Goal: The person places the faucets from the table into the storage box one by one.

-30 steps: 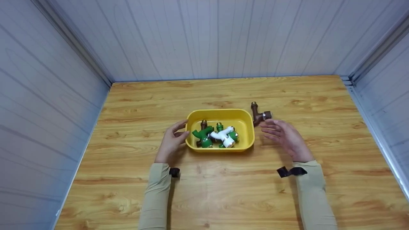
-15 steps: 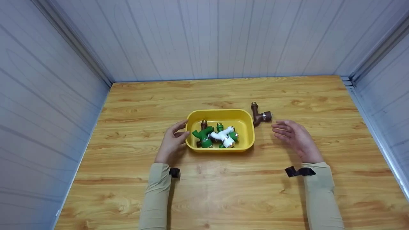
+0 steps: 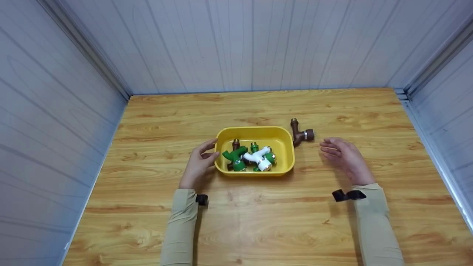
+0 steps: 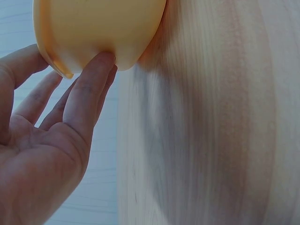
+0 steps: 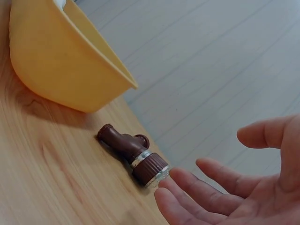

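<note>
A yellow plastic tub [image 3: 255,173] stands on the wooden table, holding several plastic taps. Inside it, a white tap [image 3: 257,157] and a green tap [image 3: 236,158] lie over another green tap [image 3: 254,147] and a partly hidden brown tap [image 3: 235,143]. My left hand [image 3: 197,160] touches the tub's left end with its fingertips, which press the outer wall in the left wrist view. On the table just right of the tub lies a brown tap [image 3: 301,135] with a ribbed knob. My right hand [image 3: 347,159] hovers to its right, fingers extended, holding nothing.
The wooden table [image 3: 236,221] reaches to a pale panelled wall [image 3: 236,44] behind, with more panels at the left and right. Each sleeve carries a black wrist strap [image 3: 349,195].
My right hand has drawn away from the brown tap toward the right. The left hand, the tub and the taps stay where they were.
</note>
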The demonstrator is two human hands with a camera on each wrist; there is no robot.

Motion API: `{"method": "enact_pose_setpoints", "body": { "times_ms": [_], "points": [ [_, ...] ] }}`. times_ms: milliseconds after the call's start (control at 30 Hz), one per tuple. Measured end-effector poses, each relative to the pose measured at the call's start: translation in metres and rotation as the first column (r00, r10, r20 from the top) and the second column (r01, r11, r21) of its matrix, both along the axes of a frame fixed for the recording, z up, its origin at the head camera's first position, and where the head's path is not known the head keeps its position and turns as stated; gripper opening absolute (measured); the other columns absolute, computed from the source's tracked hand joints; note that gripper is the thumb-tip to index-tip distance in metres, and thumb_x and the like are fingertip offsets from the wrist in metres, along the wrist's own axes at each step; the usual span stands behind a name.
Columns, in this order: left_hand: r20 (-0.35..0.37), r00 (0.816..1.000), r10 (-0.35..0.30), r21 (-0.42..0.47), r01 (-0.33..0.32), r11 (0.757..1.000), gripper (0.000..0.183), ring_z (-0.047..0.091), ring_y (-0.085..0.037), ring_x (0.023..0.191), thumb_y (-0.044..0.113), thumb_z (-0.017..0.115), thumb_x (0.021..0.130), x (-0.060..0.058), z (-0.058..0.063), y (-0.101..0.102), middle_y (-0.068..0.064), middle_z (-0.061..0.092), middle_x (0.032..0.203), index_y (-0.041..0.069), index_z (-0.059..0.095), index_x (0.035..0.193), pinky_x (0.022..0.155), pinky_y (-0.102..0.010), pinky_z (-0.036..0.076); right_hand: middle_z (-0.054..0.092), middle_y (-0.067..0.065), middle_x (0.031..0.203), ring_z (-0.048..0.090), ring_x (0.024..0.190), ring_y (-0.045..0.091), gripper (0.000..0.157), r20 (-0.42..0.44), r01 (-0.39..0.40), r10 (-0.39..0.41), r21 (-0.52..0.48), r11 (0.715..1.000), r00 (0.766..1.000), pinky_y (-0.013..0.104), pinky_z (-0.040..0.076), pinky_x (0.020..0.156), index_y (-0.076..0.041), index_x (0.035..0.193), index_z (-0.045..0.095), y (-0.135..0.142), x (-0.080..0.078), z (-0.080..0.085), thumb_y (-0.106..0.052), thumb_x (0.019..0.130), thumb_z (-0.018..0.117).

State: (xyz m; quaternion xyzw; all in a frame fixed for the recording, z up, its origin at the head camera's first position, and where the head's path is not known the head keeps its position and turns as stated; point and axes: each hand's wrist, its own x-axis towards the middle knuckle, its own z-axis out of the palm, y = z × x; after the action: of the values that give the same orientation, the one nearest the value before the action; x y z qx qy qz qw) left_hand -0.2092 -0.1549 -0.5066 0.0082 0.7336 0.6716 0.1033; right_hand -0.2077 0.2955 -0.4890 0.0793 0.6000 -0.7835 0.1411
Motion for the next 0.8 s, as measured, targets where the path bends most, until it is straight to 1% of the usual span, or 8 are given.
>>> {"method": "enact_pose_setpoints", "body": {
  "times_ms": [100, 200, 300, 467, 567, 700, 767, 800],
  "points": [
    [0.000, 1.000, 0.016, 0.012, -0.016, 1.000, 0.049, 0.056, -0.039, 0.110, 0.003, 0.061, 0.093, -0.003, -0.009, -0.001, -0.027, 0.045, 0.135, 0.003, 0.048, 0.140, 0.084, -0.041, 0.053, 0.062, 0.014, 0.118, 0.063, 0.101, 0.018, 0.048, 0.027, 0.009, -0.009, 0.019, 1.000, 1.000, 0.037, 0.039, 0.103, 0.010, 0.132, 0.040, 0.001, -0.004, -0.001, -0.025, 0.101, 0.050],
    [-0.001, 0.999, 0.034, -0.008, -0.034, 0.999, 0.048, 0.058, -0.036, 0.108, 0.006, 0.063, 0.093, -0.005, -0.017, -0.002, -0.023, 0.047, 0.135, 0.008, 0.051, 0.139, 0.080, -0.036, 0.055, 0.061, 0.013, 0.117, 0.062, 0.102, 0.017, 0.049, 0.037, 0.016, -0.018, 0.041, 0.999, 0.999, 0.039, 0.036, 0.106, 0.010, 0.133, 0.039, 0.001, -0.008, -0.003, -0.025, 0.102, 0.048],
    [-0.010, 0.999, 0.047, -0.023, -0.048, 0.999, 0.046, 0.059, -0.033, 0.106, 0.007, 0.063, 0.093, -0.006, -0.022, -0.002, -0.021, 0.049, 0.133, 0.011, 0.052, 0.138, 0.077, -0.034, 0.056, 0.061, 0.012, 0.116, 0.060, 0.105, 0.019, 0.048, 0.042, 0.019, -0.021, 0.037, 0.999, 0.999, 0.038, 0.034, 0.107, 0.010, 0.134, 0.038, 0.002, -0.013, -0.004, -0.024, 0.102, 0.047],
    [-0.010, 0.998, 0.054, -0.015, -0.054, 0.998, 0.046, 0.059, -0.033, 0.106, 0.007, 0.064, 0.092, -0.007, -0.023, -0.001, -0.020, 0.050, 0.133, 0.011, 0.053, 0.137, 0.078, -0.036, 0.056, 0.062, 0.008, 0.115, 0.057, 0.113, 0.021, 0.044, 0.056, 0.029, -0.031, 0.047, 0.998, 0.998, 0.033, 0.038, 0.104, 0.007, 0.133, 0.043, 0.003, -0.022, -0.007, -0.024, 0.102, 0.048],
    [-0.005, 0.999, 0.048, -0.021, -0.048, 0.999, 0.047, 0.058, -0.034, 0.108, 0.009, 0.064, 0.093, -0.007, -0.023, -0.002, -0.020, 0.049, 0.134, 0.012, 0.053, 0.138, 0.080, -0.036, 0.055, 0.063, 0.006, 0.113, 0.055, 0.115, 0.022, 0.045, 0.050, 0.022, -0.026, 0.065, 0.998, 0.998, 0.034, 0.037, 0.105, 0.007, 0.133, 0.043, 0.003, -0.028, -0.010, -0.025, 0.102, 0.048],
    [0.002, 0.999, 0.035, -0.015, -0.035, 0.999, 0.048, 0.057, -0.035, 0.110, 0.010, 0.064, 0.093, -0.006, -0.022, -0.003, -0.022, 0.047, 0.136, 0.011, 0.051, 0.139, 0.083, -0.037, 0.054, 0.061, 0.011, 0.117, 0.055, 0.116, 0.025, 0.046, 0.040, 0.025, -0.028, 0.080, 0.996, 0.999, 0.036, 0.039, 0.104, 0.007, 0.132, 0.044, 0.007, -0.036, -0.019, -0.027, 0.101, 0.049],
    [0.005, 1.000, 0.025, -0.018, -0.025, 1.000, 0.049, 0.056, -0.036, 0.110, 0.008, 0.062, 0.093, -0.004, -0.015, -0.002, -0.024, 0.046, 0.137, 0.008, 0.050, 0.140, 0.085, -0.038, 0.053, 0.060, 0.013, 0.120, 0.057, 0.113, 0.024, 0.045, 0.035, 0.029, -0.032, 0.088, 0.996, 0.999, 0.034, 0.044, 0.099, 0.004, 0.129, 0.049, 0.012, -0.041, -0.030, -0.030, 0.099, 0.054],
    [0.008, 1.000, 0.021, -0.016, -0.021, 1.000, 0.049, 0.056, -0.036, 0.110, 0.007, 0.062, 0.093, -0.003, -0.011, -0.002, -0.025, 0.045, 0.137, 0.006, 0.049, 0.140, 0.085, -0.038, 0.053, 0.058, 0.015, 0.124, 0.056, 0.114, 0.025, 0.047, 0.039, 0.031, -0.034, 0.089, 0.996, 0.999, 0.035, 0.043, 0.100, 0.004, 0.130, 0.048, 0.012, -0.042, -0.030, -0.031, 0.099, 0.054]
  ]
}}
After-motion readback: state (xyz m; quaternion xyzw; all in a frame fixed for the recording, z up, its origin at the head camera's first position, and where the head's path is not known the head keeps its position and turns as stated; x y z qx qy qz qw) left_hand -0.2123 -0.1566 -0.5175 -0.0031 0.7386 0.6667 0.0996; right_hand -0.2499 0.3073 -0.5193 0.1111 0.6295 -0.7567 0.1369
